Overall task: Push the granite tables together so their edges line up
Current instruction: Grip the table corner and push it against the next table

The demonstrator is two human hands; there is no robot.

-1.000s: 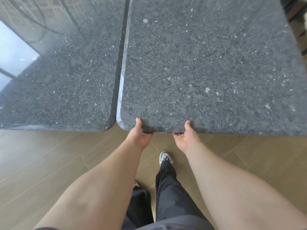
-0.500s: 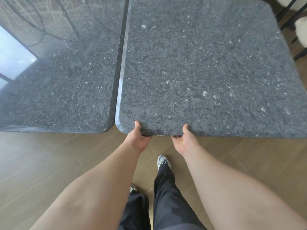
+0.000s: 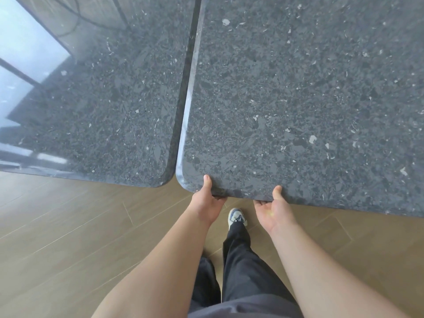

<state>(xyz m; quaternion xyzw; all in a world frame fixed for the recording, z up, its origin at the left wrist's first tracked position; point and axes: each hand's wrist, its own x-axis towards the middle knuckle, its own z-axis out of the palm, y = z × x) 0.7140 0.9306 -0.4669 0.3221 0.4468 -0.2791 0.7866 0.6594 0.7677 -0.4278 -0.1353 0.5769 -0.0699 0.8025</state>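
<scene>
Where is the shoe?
In the head view, the shoe is low in the middle, on the wooden floor, just below the right table's near edge, between the left hand and right hand.

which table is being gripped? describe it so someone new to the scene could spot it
Start at the dark seam that runs up the middle of the picture between the two granite tops. The right table is the one: both hands hold its near edge by the rounded corner, left hand and right hand, thumbs on top. The left table has no hand on it and mirrors a bright window.
</scene>
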